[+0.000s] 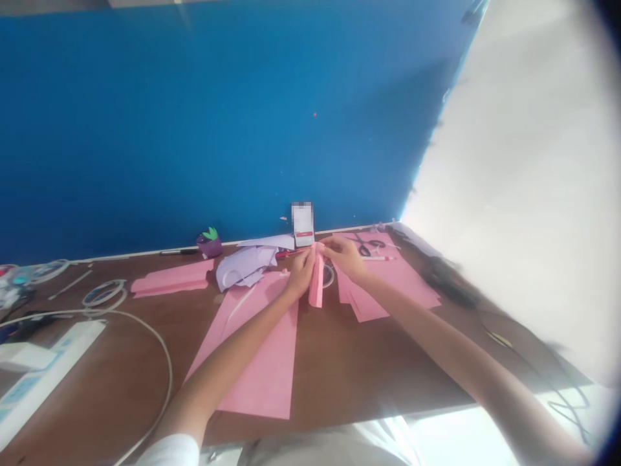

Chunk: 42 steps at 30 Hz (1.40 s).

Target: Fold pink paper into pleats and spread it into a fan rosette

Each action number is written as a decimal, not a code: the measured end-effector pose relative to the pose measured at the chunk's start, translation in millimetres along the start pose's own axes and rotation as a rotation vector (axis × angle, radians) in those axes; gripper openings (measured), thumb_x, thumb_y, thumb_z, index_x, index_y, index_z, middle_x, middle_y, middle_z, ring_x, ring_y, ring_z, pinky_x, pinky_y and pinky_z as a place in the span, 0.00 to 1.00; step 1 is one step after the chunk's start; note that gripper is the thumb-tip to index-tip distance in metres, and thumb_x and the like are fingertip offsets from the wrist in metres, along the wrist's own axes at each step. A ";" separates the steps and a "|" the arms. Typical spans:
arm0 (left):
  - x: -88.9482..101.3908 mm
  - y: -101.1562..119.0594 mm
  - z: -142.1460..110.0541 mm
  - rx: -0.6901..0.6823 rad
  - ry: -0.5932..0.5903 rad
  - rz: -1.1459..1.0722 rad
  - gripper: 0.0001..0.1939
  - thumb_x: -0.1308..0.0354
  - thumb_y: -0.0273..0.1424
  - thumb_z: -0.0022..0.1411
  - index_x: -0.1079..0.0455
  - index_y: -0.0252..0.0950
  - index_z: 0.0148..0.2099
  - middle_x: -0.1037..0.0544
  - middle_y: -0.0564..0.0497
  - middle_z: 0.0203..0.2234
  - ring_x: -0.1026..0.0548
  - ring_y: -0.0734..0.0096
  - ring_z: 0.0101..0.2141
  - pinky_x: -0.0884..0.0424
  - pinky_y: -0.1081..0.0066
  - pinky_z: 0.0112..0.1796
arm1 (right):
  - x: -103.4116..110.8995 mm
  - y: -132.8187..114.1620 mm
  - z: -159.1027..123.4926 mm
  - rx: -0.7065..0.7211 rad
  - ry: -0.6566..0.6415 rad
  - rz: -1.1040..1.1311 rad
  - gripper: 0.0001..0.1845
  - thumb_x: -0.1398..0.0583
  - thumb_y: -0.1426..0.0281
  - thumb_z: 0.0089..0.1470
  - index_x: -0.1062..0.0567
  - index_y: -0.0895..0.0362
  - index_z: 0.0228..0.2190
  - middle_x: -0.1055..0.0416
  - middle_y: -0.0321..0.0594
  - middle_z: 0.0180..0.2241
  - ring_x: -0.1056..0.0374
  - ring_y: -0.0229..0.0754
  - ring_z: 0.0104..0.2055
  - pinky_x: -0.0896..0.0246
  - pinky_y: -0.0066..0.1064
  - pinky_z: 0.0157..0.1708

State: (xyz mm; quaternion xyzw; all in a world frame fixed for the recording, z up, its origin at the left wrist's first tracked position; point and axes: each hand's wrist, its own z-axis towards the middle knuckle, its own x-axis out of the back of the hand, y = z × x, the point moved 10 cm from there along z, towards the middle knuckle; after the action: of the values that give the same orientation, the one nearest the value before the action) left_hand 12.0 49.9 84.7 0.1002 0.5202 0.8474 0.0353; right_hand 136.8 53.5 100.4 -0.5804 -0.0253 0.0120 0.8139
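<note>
My left hand (pixel 301 273) is closed on a narrow folded strip of pink paper (pixel 316 285), which hangs upright above the table. My right hand (pixel 345 256) pinches the top of the same strip from the right side. Behind the strip lies a roll of tape (pixel 328 276), partly hidden by it. A large pink sheet (pixel 262 362) lies flat under my left forearm. More pink sheets (pixel 373 291) are to the right of my right hand, with black-handled scissors (pixel 369 246) on them.
Crumpled lilac paper (pixel 245 266), a phone (pixel 303 223) propped at the blue wall, and a purple pot-shaped item (pixel 209 243) stand at the back. Folded pink paper (pixel 172 278) lies left. A white power strip (pixel 53 378) and a looping cable (pixel 167 362) occupy the near left.
</note>
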 end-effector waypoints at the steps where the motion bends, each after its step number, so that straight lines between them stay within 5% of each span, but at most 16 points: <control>1: 1.1 2.3 -1.1 -0.009 0.015 0.011 0.20 0.52 0.45 0.67 0.33 0.35 0.31 0.30 0.52 0.25 0.34 0.74 0.28 0.39 0.73 0.31 | -0.8 0.2 -0.1 -0.007 -0.011 0.005 0.22 0.32 0.52 0.45 0.24 0.58 0.34 0.26 0.38 0.28 0.32 0.35 0.25 0.33 0.29 0.27; 13: -2.6 -13.0 -2.0 0.147 0.031 -0.124 0.19 0.48 0.47 0.64 0.31 0.35 0.35 0.34 0.56 0.19 0.34 0.79 0.19 0.38 0.76 0.22 | 0.6 -0.2 2.2 0.062 -0.032 -0.104 0.21 0.32 0.54 0.45 0.31 0.56 0.28 0.29 0.34 0.24 0.31 0.37 0.25 0.34 0.30 0.26; 23: -5.5 -36.2 -2.3 0.354 0.061 -0.356 0.18 0.40 0.44 0.57 0.27 0.33 0.39 0.28 0.53 0.20 0.31 0.76 0.19 0.37 0.75 0.20 | -0.9 -29.1 -2.1 0.198 -0.065 -0.334 0.16 0.35 0.56 0.51 0.30 0.56 0.27 0.30 0.35 0.25 0.33 0.36 0.26 0.38 0.29 0.26; 28: 11.5 -48.7 -1.4 0.420 0.180 -0.341 0.19 0.38 0.47 0.55 0.27 0.34 0.35 0.24 0.50 0.24 0.28 0.75 0.23 0.34 0.74 0.25 | -12.1 -39.3 -5.8 0.178 -0.222 -0.188 0.16 0.34 0.58 0.50 0.30 0.56 0.29 0.29 0.35 0.28 0.34 0.35 0.27 0.38 0.28 0.27; 33: 21.5 -52.2 4.2 0.357 0.182 -0.325 0.21 0.45 0.51 0.60 0.37 0.37 0.31 0.35 0.58 0.17 0.37 0.79 0.16 0.40 0.75 0.20 | -24.7 -52.1 -15.7 0.111 -0.372 0.115 0.14 0.36 0.59 0.55 0.34 0.54 0.32 0.31 0.32 0.26 0.35 0.34 0.27 0.38 0.28 0.29; 38: 13.6 -43.5 11.3 0.268 0.097 -0.363 0.20 0.50 0.51 0.64 0.39 0.38 0.33 0.39 0.59 0.17 0.40 0.81 0.15 0.43 0.77 0.19 | -15.6 -54.8 -12.5 0.099 -0.312 0.145 0.14 0.36 0.58 0.54 0.32 0.53 0.33 0.35 0.30 0.23 0.40 0.33 0.24 0.41 0.28 0.27; 42: 15.7 -46.3 10.3 0.305 0.147 -0.386 0.22 0.53 0.53 0.64 0.40 0.39 0.34 0.40 0.60 0.18 0.41 0.81 0.15 0.43 0.77 0.19 | -4.2 -55.4 -8.2 0.093 -0.225 0.136 0.16 0.35 0.55 0.51 0.30 0.52 0.33 0.36 0.30 0.24 0.40 0.34 0.24 0.41 0.29 0.27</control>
State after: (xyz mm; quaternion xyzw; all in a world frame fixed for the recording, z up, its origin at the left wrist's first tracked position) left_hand -3.3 82.6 50.1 -0.0589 0.6526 0.7418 0.1430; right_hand 132.5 27.6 149.9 -0.5372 -0.0766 0.1331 0.8294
